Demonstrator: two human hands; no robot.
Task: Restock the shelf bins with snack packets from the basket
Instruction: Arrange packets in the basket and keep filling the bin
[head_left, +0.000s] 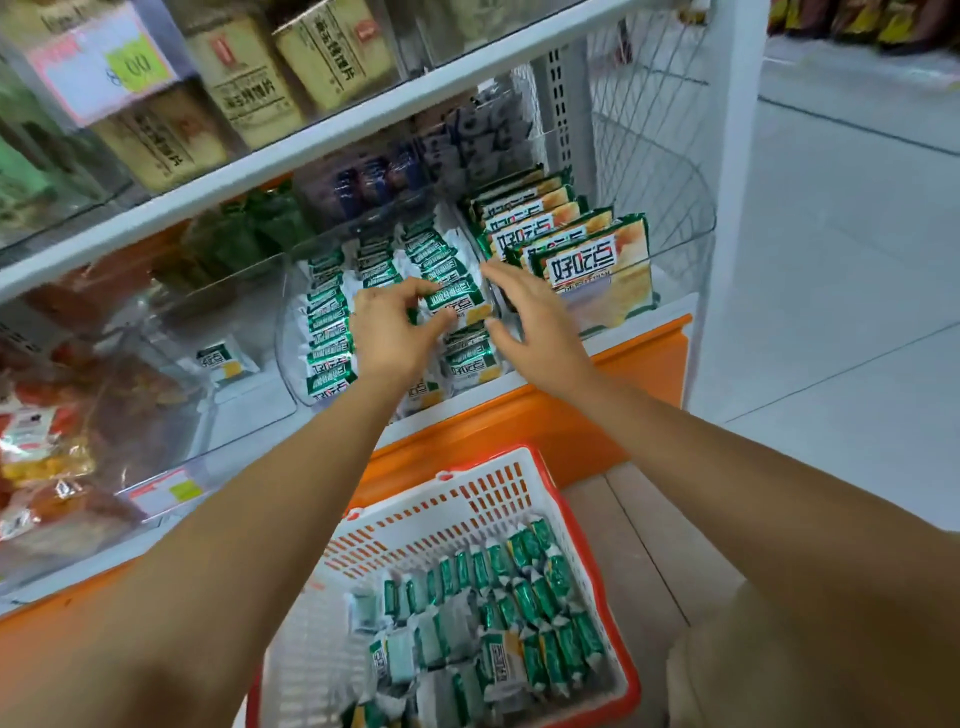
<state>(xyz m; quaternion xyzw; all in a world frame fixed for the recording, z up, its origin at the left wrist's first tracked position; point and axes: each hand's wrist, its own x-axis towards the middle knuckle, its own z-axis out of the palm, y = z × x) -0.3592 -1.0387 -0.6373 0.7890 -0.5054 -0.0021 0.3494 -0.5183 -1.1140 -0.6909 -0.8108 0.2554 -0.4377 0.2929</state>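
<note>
A clear shelf bin (291, 332) holds rows of small green-and-white snack packets (327, 332). My left hand (387, 332) reaches into it and pinches one packet (457, 305) at the top of the right-hand row. My right hand (530, 317) hovers just right of that packet with fingers spread and relaxed, holding nothing. Below, a white basket with an orange rim (467, 499) sits on the floor and contains several more of the same packets (498, 618).
Right of the bin, a second clear bin (680, 260) holds larger green packs (587, 254). A left bin holds a single small packet (221, 358). An orange shelf base (639, 358) runs below. A white shelf board (332, 135) overhangs the bins. Red snack bags (41, 457) lie far left.
</note>
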